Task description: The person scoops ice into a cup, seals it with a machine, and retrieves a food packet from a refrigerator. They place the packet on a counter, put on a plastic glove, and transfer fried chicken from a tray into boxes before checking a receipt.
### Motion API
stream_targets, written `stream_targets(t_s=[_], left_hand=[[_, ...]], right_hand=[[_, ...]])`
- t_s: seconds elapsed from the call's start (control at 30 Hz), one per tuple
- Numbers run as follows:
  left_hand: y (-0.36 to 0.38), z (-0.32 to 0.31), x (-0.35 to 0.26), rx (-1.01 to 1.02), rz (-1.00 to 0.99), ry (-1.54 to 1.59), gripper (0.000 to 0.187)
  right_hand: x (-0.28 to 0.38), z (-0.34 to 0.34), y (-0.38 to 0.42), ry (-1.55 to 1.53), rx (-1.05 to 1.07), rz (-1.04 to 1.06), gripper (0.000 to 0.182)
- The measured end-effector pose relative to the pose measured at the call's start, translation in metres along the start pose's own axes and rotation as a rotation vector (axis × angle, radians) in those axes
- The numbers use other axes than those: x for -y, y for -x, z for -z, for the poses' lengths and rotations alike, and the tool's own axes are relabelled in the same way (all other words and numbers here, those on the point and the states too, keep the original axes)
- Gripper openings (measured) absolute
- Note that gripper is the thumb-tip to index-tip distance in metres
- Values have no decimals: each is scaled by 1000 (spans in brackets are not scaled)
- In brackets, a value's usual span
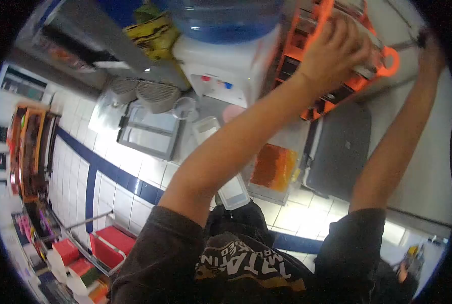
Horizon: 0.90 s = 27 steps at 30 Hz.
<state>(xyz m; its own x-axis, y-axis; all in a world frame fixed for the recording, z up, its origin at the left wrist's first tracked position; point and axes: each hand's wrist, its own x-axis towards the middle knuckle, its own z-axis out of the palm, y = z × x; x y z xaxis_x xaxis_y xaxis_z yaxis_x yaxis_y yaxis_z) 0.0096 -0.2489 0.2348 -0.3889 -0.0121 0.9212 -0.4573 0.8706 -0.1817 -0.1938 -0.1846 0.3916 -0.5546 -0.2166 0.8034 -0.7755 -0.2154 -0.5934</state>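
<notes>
While both arms reach up and away from the body, items run near to far as follows; dark T-shirt [236,263] w/ printed lettering at bottom centre, nearest the lens; white-tiled counter edge w/ blue tile band [135,182] just beyond it; clear lidded container [233,191] on the counter, part hidden behind the left forearm; orange-brown sponge/cloth pad [274,167] beside it; dark grey tray or mat [340,147] to its right; metal-framed tray [150,131] and two round mesh lids [157,95] further back; white water dispenser [226,71] w/ blue bottle [223,17] on top at the rear.

Left hand [332,50]: clenched round a clear cylindrical container [367,63], approx. level w/ the orange rack [337,76]; container sits against the rack's upper part, near an orange ring handle. Right hand [431,48]: raised at far right on a thin dark rod or handle; grip state cannot be told, hand mostly cut off by frame edge.

Risk notes (judgement): container held high, arm fully extended, so a slip would likely drop it onto counter items below; rack looks tilted, so pulling on it could shift its contents; right-hand hold unverified, so support for the rack uncertain.
</notes>
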Motion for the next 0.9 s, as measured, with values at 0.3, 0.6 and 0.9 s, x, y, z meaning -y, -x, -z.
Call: stream_targets(t_s=[0.3, 0.6, 0.9], left_hand=[[0, 6, 0, 24, 11, -29, 59], [-1, 6, 1, 26, -28, -118, 53], [-8, 3, -2, 27, 27, 33, 67]], right_hand=[[-19, 16, -7, 166, 52, 36, 24], [10, 71, 179, -210, -340, -72, 30], [-8, 82, 283, -354, -329, 57, 33]])
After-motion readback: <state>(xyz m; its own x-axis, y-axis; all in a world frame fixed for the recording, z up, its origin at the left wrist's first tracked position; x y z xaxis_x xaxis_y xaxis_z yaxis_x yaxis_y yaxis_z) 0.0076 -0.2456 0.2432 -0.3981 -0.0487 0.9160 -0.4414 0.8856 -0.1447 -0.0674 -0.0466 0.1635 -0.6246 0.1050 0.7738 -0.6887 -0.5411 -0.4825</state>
